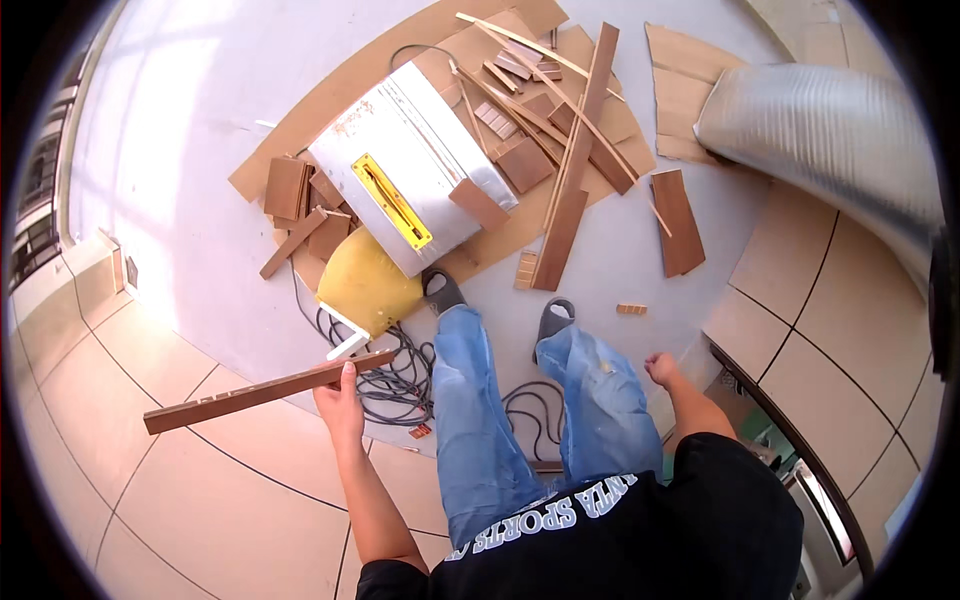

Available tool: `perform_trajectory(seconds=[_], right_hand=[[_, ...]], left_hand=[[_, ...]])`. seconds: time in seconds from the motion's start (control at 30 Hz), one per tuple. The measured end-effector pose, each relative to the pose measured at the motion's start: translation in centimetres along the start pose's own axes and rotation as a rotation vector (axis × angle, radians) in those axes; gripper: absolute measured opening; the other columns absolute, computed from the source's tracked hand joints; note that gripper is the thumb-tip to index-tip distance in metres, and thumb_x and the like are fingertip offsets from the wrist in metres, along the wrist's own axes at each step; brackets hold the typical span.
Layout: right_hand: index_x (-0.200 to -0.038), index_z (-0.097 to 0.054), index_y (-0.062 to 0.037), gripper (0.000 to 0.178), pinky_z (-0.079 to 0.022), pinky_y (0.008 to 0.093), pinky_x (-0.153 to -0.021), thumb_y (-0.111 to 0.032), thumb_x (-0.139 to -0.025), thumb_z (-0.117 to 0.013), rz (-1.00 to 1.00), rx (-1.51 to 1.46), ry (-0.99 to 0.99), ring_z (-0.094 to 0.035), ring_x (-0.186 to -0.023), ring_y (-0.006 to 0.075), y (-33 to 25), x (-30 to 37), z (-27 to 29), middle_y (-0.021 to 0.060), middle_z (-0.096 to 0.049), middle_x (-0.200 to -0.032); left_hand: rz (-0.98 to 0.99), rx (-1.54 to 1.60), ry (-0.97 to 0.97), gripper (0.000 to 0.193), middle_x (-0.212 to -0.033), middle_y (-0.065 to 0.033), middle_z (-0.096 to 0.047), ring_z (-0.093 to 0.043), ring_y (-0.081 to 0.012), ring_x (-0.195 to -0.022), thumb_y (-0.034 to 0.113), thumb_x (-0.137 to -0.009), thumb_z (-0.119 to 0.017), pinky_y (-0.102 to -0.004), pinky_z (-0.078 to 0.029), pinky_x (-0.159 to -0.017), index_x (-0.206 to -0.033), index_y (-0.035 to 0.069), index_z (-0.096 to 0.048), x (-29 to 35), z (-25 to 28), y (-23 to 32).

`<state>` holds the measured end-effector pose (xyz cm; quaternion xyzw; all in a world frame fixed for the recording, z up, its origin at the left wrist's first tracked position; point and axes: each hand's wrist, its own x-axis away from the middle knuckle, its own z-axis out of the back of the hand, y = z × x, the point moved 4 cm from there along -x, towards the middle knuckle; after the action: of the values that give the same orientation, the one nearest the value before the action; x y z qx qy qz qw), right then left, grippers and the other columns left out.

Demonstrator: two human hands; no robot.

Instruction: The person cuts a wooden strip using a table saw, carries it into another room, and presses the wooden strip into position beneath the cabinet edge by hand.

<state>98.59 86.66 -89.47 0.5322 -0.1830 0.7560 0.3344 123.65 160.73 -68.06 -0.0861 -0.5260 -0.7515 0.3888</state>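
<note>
My left hand grips a long, narrow strip of brown wood flooring near its right end, thumb on top. The strip points out to the left and tilts down toward its far end. Beyond it stands a table saw with a silver top, a yellow throat plate and a rounded yellow side. A short brown board piece lies on the saw top's right edge. Beside my right leg, my right hand hangs with its fingers curled closed, and nothing shows in it.
Wood offcuts lie heaped left of the saw. Long boards and thin strips cover cardboard to its right. Black cables coil by my left foot. A silver foil roll rests at the far right, past two brown boards.
</note>
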Motion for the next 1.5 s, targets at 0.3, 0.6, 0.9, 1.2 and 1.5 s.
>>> perform_trajectory(seconds=[0.3,0.6,0.9,1.2,1.5], right_hand=[[-0.089,-0.070,-0.0029,0.040,-0.055,0.0507,-0.078,-0.040,-0.096,-0.055,0.194,-0.004,0.176,-0.068,-0.088,0.0414,12.6,33.7,-1.9,0.0213,-0.071,-0.092],[-0.088,-0.073,-0.0031,0.019,-0.053,0.0421,-0.059,-0.021,-0.086,-0.067,-0.378,-1.051,0.361,-0.068,-0.065,0.0286,24.6,50.8,-18.6,0.0162,-0.071,-0.076],[-0.117,-0.065,0.0004,0.038,-0.056,0.0481,-0.082,-0.029,-0.093,-0.061,-0.612,-1.224,0.176,-0.068,-0.092,0.0390,31.7,60.4,-44.7,0.0252,-0.070,-0.096],[-0.086,-0.067,0.0002,0.049,-0.051,0.0331,-0.057,-0.043,-0.104,-0.054,-0.539,-2.654,0.622,-0.062,-0.061,0.0176,53.2,54.8,-26.4,0.0052,-0.062,-0.070],[-0.096,-0.072,-0.0048,0.037,-0.054,0.0427,-0.079,-0.037,-0.097,-0.053,-0.686,-1.794,0.705,-0.070,-0.083,0.0326,87.3,55.7,-16.5,0.0158,-0.072,-0.083]], left_hand=[[-0.653,-0.910,-0.739,0.020,-0.096,-0.0219,-0.058,-0.058,-0.0453,-0.091,0.009,-0.091,-0.067,-0.0518,-0.047,-0.077,-0.102,0.001,-0.052,23.0,-19.8,29.9],[-1.488,-1.375,-1.321,0.019,-0.099,-0.0209,-0.058,-0.061,-0.0470,-0.090,0.005,-0.088,-0.062,-0.0562,-0.050,-0.074,-0.104,0.006,-0.052,48.2,-38.4,35.9],[-1.662,-1.997,-1.300,0.035,-0.127,-0.0225,-0.060,-0.063,-0.0459,-0.111,0.017,-0.090,-0.069,-0.0534,-0.053,-0.093,-0.119,0.006,-0.054,66.5,-55.6,23.1],[-1.671,-2.333,-1.253,0.037,-0.121,-0.0205,-0.068,-0.067,-0.0370,-0.113,0.021,-0.085,-0.073,-0.0464,-0.055,-0.094,-0.117,0.004,-0.065,90.0,-69.6,11.2],[-1.474,-2.550,-1.234,0.033,-0.121,-0.0205,-0.069,-0.068,-0.0347,-0.114,0.010,-0.081,-0.072,-0.0426,-0.056,-0.094,-0.113,0.003,-0.072,112.6,-84.8,4.8]])
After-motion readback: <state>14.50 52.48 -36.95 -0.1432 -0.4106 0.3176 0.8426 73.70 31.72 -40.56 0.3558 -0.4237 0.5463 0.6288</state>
